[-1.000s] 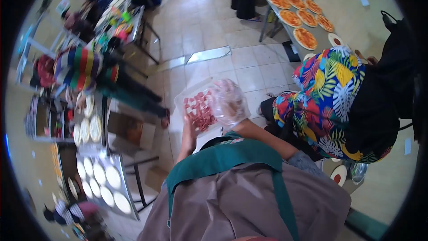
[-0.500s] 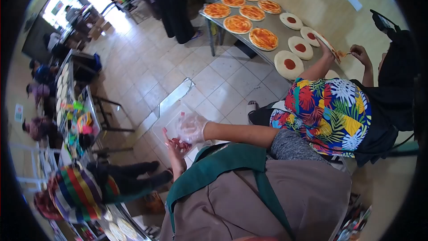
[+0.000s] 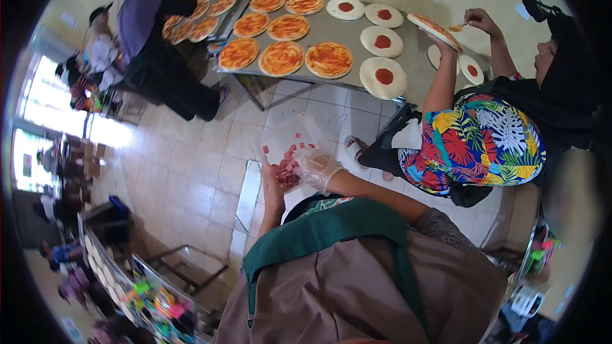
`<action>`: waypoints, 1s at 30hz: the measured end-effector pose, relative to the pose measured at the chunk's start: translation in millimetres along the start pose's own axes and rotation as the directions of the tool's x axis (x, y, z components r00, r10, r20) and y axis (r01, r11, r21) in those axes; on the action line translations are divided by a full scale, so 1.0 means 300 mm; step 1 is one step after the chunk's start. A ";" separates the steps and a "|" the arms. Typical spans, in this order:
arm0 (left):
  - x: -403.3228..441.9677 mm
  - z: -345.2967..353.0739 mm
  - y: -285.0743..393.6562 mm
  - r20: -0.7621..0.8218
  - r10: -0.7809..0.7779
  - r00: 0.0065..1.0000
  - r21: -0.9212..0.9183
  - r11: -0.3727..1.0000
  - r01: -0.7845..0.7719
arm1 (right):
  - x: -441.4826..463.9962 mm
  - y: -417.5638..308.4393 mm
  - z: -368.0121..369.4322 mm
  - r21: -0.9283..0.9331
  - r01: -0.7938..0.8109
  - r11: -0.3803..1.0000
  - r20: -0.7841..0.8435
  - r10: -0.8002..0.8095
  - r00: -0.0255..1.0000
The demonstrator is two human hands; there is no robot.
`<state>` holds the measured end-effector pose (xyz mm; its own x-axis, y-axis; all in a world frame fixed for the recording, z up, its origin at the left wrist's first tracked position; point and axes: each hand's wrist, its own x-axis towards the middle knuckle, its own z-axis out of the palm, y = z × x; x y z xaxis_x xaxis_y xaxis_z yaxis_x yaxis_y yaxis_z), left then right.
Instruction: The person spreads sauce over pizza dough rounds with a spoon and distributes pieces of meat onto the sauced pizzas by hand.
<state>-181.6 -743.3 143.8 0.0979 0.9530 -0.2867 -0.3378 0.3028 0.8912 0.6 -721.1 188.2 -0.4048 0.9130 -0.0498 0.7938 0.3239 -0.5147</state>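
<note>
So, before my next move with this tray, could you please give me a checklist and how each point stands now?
1. Right hand covered: ok, it wears a clear plastic glove.
2. Left hand covered: not ok, it looks bare at the side of the tray.
3. Red pieces in the tray: ok, mostly heaped near the hands.
4. Right hand gripping pieces: cannot tell, its fingertips are unclear.
5. All bases sauced: not ok, several are spread, others have only a central dab.
</note>
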 end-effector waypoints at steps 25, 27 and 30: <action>2.111 0.739 0.043 0.385 -0.513 0.767 0.396 0.843 0.365 | 0.485 1.638 -0.567 0.987 0.152 0.049 -0.069 0.989 0.132; 2.157 0.791 0.040 0.429 -0.546 0.720 0.357 0.834 0.420 | 0.322 1.899 -0.507 0.960 -0.221 0.172 -0.219 0.953 -0.208; 2.437 0.717 -0.135 0.511 -0.696 0.504 0.359 0.706 0.611 | 0.043 2.098 -0.312 0.761 -0.561 0.326 -0.513 0.831 -0.215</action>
<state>104.9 -56.6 -26.2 0.7627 0.2744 -0.5856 0.1578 0.7991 0.5801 537.4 -482.2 -56.4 0.9794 0.2006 0.0225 0.1401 -0.5954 -0.7911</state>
